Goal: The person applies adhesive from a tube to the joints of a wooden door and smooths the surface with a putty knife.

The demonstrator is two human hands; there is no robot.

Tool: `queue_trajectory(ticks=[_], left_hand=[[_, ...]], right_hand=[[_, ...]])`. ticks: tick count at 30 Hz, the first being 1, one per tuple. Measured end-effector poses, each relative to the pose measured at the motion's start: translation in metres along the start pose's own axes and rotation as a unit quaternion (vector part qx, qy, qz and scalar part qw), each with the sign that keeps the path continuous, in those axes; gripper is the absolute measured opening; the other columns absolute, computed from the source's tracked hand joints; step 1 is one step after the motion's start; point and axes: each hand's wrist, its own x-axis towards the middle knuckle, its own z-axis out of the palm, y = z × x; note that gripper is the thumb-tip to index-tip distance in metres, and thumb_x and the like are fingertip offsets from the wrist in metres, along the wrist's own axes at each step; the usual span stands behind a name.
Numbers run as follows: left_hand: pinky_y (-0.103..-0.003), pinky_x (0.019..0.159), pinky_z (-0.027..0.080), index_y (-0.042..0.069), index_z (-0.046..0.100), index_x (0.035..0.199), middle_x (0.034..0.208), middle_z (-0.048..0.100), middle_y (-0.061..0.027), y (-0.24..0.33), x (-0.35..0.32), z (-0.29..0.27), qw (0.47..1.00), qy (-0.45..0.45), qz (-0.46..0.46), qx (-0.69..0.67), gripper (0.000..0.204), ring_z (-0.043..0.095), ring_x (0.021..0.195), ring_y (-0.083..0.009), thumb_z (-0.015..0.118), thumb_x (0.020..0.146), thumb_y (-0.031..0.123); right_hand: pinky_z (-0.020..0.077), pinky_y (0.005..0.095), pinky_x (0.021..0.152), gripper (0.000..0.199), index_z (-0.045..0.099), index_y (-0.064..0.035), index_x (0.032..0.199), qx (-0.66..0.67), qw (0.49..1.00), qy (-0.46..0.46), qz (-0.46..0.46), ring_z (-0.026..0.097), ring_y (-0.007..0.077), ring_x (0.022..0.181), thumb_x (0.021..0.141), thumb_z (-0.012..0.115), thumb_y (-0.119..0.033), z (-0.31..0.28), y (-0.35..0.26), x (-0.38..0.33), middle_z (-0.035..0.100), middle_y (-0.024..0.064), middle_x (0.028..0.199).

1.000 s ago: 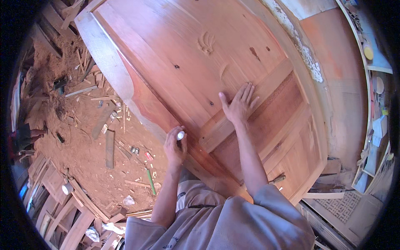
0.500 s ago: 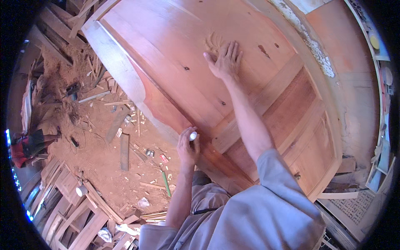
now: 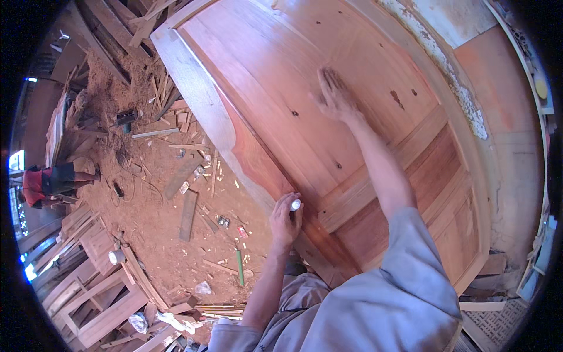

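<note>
A large wooden panelled door [image 3: 264, 70] lies in front of me, with dark knots and a frame around its panels. My right hand [image 3: 337, 100] is over the upper panel, fingers stretched out and slightly blurred; it holds nothing, and whether the whole palm touches the wood I cannot tell. Closer to me, my left hand [image 3: 285, 220] rests at the door's left edge. Its fingers are wrapped round a small container with a round white end [image 3: 295, 205]; most of the container is hidden by the hand.
Wood offcuts, sawdust and litter cover the dirt floor [image 3: 158, 205] to the left, with a green stick [image 3: 240, 267] among them. Stacked wooden frames [image 3: 105, 311] and a white cup-like container [image 3: 116, 257] are at lower left. A person in red [image 3: 36, 186] bends at far left.
My right hand has swept a little left across the panel, and the swirl of dust beside it no longer shows. My left hand keeps its hold at the edge. The whole view has shifted.
</note>
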Motion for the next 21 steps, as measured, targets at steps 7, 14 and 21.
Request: queue_trajectory(ticks=[7,14,21], left_hand=[[-0.04,0.089,0.052,0.003,0.061,0.109,0.109,0.066,-0.0137,-0.001,-0.004,-0.004,1.0,-0.012,-0.017,0.004,0.028,0.063,0.104,-0.0318,0.069,0.082,0.007],[-0.039,0.092,0.051,0.004,0.061,0.111,0.111,0.065,-0.0131,0.001,-0.001,-0.008,1.0,-0.026,-0.004,0.003,0.031,0.062,0.108,-0.03,0.07,0.082,0.011],[-0.038,0.088,0.053,0.006,0.062,0.11,0.11,0.066,-0.0126,-0.004,-0.006,-0.01,1.0,-0.002,-0.007,0.006,0.029,0.063,0.105,-0.0303,0.07,0.083,0.01]], right_hand=[[0.0132,0.0499,0.118,0.09,0.012,0.0005,0.151,-0.019,0.995,0.084,0.052,0.012,0.0444,0.144,0.091,0.056,-0.049,-0.011,0.011,-0.042,0.013,0.0309,0.155],[0.0137,0.0493,0.118,0.075,0.016,-0.0016,0.151,-0.104,0.991,0.07,0.048,0.016,0.0383,0.145,0.096,0.049,-0.041,-0.012,-0.011,-0.005,0.019,0.0245,0.155],[0.0289,0.0454,0.114,0.044,0.044,-0.0022,0.139,-0.037,0.995,0.045,-0.08,0.034,0.0374,0.138,0.099,0.042,-0.019,-0.007,-0.01,0.001,0.04,0.0189,0.147]])
